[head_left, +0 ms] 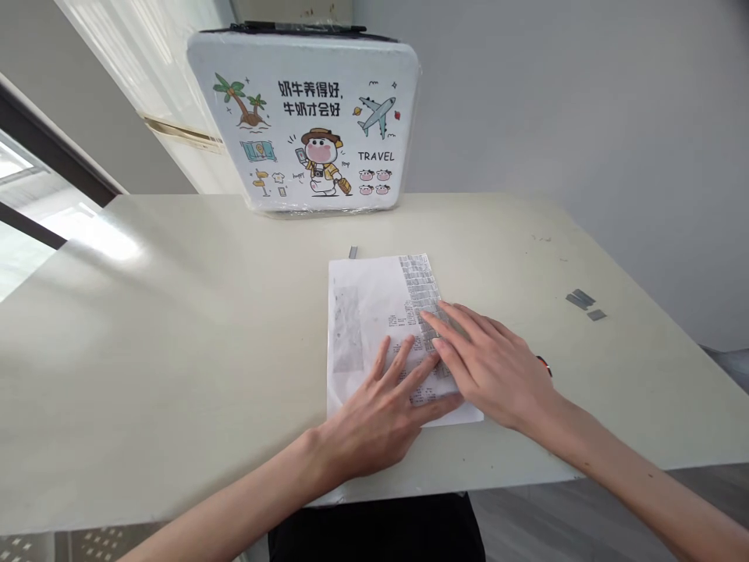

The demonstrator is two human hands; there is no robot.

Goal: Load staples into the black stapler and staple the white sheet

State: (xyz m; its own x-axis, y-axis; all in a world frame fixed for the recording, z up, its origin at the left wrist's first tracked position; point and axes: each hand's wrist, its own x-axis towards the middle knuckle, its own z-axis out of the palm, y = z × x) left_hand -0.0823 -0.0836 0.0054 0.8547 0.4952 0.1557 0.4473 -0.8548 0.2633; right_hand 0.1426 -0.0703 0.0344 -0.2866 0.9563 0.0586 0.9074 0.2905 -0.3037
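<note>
Our left hand [380, 417] lies nearest us, flat on the paper [374, 312], its fingers [403, 367] spread and stretched out, pressing down and gripping nothing. Our right hand [495, 371] lies just beside it, also flat, its fingers [450, 328] straight and close together, their tips resting on the printed strip of the sheet; it too holds nothing. Thumb and fingers of the two hands touch or nearly touch over the lower right part of the paper.

We see the paper as a white sheet lying flat on the worktop [175, 343], running away from our fingertips, with a grey patch to the left of the fingers and a dense block of small print along its right edge. Beyond the fingertips, past the sheet's far edge, a small staple strip [353, 252] lies, and farther on stands a white case [304, 117] with cartoon pictures.
</note>
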